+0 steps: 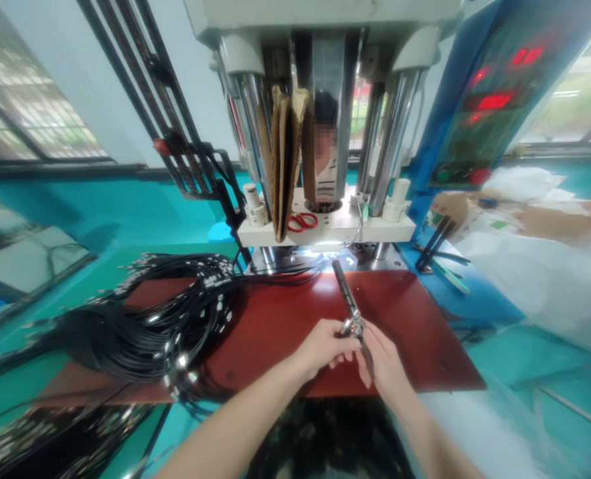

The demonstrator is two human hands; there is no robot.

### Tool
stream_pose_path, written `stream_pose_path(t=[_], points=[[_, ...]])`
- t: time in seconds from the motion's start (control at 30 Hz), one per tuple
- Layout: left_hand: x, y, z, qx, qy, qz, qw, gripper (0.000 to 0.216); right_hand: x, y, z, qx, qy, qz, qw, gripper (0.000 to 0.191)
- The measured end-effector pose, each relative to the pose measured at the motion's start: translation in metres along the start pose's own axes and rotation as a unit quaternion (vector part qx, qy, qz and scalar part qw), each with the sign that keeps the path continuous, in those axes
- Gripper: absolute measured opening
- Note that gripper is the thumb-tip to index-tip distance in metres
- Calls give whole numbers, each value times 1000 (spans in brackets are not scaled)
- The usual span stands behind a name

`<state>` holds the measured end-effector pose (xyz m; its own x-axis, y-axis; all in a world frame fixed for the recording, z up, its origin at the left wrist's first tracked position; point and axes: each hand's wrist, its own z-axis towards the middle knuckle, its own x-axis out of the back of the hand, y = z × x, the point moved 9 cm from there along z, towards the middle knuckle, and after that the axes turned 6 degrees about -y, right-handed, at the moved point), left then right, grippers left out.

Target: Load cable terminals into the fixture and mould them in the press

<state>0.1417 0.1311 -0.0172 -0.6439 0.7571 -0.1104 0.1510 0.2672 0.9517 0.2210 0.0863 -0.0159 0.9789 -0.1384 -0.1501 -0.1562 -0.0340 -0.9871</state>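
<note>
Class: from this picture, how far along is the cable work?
Done: no finished batch visibly set apart. In hand: left hand and right hand pinch one black cable at its metal end, above the red mat. Remaining: probably the large cable pile beside it.

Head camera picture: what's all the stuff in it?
cables: many, black, heaped on the mat's left
mat: one, red, under the hands
press: one, white and silver, behind the mat
scissors: one pair, red handles, on the press
cardboard: some, brown, upright in the press
control panel: one, blue with red digits, upper right
plastic sheeting: some, white, right side
dark strip: one, metal-tipped, over the mat
left hand: one, holds the dark strip
right hand: one, holds the dark strip
</note>
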Motion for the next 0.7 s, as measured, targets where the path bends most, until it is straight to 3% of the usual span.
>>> stream_pose_path(t=[0.13, 0.27, 0.7], points=[[9, -1, 3, 20, -21, -90, 996, 34, 5, -2, -3, 10, 13, 61, 998, 45], [12, -6, 7, 64, -18, -125, 990, 33, 5, 0, -4, 6, 14, 78, 997, 46], [7, 11, 7, 9, 52, -5, 999, 13, 2, 5, 0, -26, -18, 47, 998, 48]])
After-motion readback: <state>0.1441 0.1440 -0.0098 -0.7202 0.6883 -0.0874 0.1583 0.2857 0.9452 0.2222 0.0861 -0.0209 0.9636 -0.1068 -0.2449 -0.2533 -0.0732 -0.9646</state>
